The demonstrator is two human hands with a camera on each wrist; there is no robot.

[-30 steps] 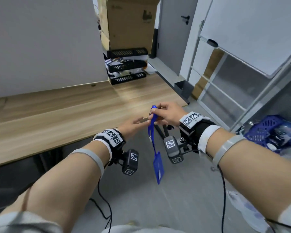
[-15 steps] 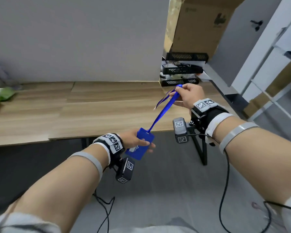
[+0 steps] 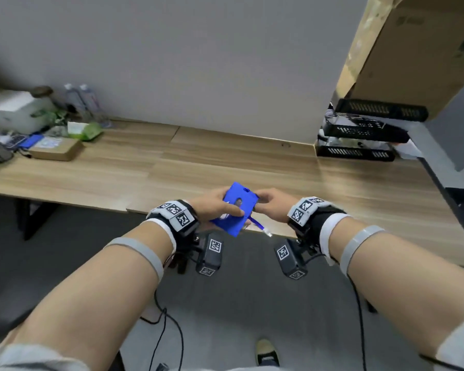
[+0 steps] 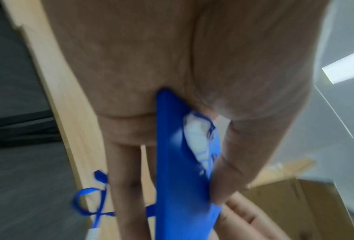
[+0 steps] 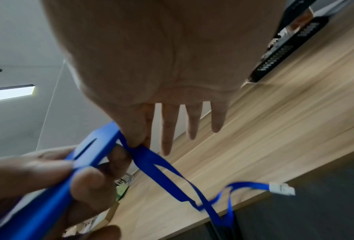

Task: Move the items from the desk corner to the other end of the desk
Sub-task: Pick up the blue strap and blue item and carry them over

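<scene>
Card holder (image 3: 235, 208): solid bright blue, with a white patch on 1 face (image 4: 196, 138). Lanyard (image 5: 167, 177): matching blue ribbon ending in a white clip (image 5: 282, 190). Counter (image 3: 225, 162): light wood grain in tan streaks. Stacked trays (image 3: 359, 129): black, slotted fronts. Cardboard box (image 3: 413, 49): brown, with a dark printed mark. Wall (image 3: 172, 62): plain pale grey. Floor (image 3: 239, 303): dark grey. Wrist bands (image 3: 176, 212): grey with black-and-white square markers. Flat parcel (image 3: 56, 148): brown with a pale label. Packets (image 3: 87, 129): green and white.
</scene>
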